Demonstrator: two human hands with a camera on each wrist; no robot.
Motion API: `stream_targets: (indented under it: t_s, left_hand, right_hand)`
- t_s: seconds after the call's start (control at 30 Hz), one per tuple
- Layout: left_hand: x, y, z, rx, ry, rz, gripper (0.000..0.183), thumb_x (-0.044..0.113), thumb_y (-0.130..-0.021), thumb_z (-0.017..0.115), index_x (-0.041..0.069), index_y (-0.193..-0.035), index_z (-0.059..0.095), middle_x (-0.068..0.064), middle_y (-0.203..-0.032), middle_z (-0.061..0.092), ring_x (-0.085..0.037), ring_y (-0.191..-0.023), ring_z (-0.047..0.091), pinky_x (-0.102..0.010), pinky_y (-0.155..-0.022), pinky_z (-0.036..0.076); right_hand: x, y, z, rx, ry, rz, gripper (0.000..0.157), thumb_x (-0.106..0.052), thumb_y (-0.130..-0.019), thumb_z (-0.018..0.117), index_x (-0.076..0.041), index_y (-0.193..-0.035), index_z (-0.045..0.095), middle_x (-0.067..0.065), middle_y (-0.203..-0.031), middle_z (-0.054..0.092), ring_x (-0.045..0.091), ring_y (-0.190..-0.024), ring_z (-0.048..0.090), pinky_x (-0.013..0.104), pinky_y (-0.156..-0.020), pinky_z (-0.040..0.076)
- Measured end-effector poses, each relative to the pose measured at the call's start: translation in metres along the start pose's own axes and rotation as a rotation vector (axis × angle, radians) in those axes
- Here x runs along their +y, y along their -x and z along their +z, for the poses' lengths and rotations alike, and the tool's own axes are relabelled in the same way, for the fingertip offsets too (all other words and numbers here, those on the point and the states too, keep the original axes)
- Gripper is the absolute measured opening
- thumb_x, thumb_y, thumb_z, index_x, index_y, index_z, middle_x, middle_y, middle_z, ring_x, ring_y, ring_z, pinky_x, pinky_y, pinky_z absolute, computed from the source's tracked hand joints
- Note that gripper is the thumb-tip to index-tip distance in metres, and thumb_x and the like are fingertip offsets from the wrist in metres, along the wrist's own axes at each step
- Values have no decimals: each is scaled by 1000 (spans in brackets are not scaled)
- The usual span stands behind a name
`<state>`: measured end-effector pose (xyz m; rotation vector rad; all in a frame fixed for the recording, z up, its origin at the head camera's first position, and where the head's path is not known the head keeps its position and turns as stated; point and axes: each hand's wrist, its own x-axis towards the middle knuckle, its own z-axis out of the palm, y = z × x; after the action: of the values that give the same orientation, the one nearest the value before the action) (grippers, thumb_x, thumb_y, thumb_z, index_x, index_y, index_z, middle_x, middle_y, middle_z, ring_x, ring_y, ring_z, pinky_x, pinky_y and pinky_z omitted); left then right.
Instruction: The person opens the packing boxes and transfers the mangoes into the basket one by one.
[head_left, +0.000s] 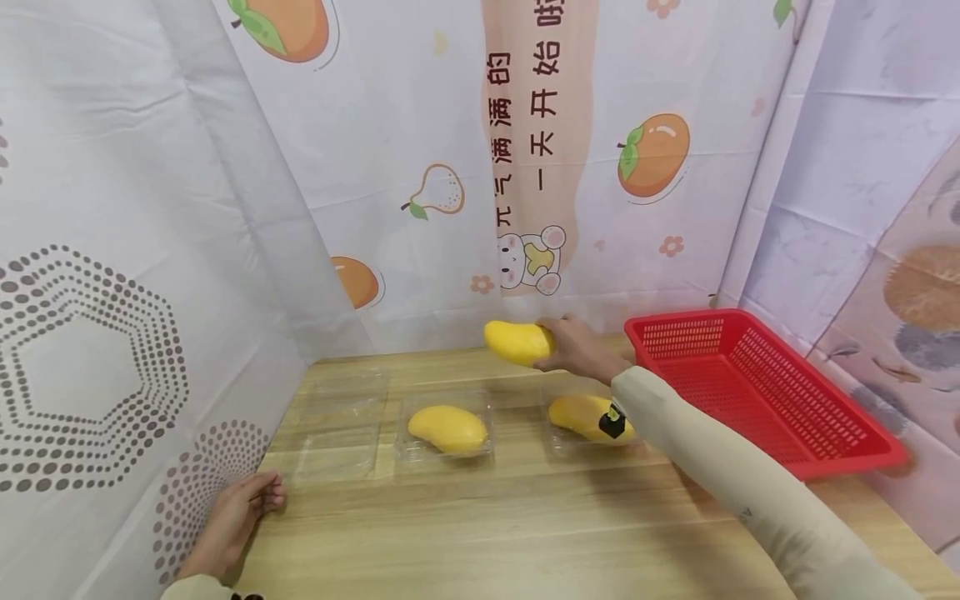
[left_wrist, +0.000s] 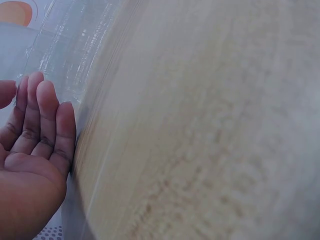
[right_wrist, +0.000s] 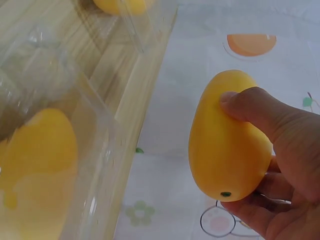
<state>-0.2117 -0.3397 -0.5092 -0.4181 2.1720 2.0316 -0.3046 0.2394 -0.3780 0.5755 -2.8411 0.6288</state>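
Note:
My right hand holds a yellow mango above the table, behind the right-hand clear plastic box. In the right wrist view the thumb lies across the held mango and the fingers go round its far side. A second mango lies in the middle plastic box. The third mango is in the right-hand box, partly covered by my forearm. My left hand rests at the table's left edge, holding nothing; its fingers are loosely bent. Near it stands transparent plastic packaging.
A red slotted basket stands at the right of the wooden table. Printed curtains hang behind the table and along both sides, close to its edges.

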Motion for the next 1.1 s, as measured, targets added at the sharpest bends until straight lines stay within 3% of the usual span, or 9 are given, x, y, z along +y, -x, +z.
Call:
stream_targets:
  t_s: [0.23,0.57,0.83,1.1]
  left_hand:
    - [0,0,-2,-7,7,16,25,11,-109,48,-2,-100,68,-4,-87,70,-14,-80,68,-29,-77,58]
    - [-1,1,2,2,52,26,24,10,-108,49,-1,-99,69,-3,-87,69,-15,-81,67,-31,-78,58]
    - [0,2,1,12,41,26,25,11,-109,49,-1,-98,68,-3,-86,69,-14,-81,67,-30,-78,58]
    - [0,3,2,17,48,11,24,10,-108,47,0,-100,68,-2,-87,68,-14,-82,67,-30,-79,58]
  right_hand:
    - [15,5,-6,28,-52,-4,67,-28,-77,91,-1,-131,64,8,-103,67,29,-95,52,41,-80,46]
    - [33,24,-17,7,-67,84,66,-26,-78,92,-3,-133,64,9,-108,65,30,-97,53,45,-85,47]
    - [48,33,-23,59,-28,61,60,-27,-77,92,-1,-125,66,9,-99,67,28,-88,56,42,-81,49]
    - [60,42,-30,83,6,49,60,-27,-76,93,0,-123,68,9,-99,67,30,-92,53,43,-80,47]
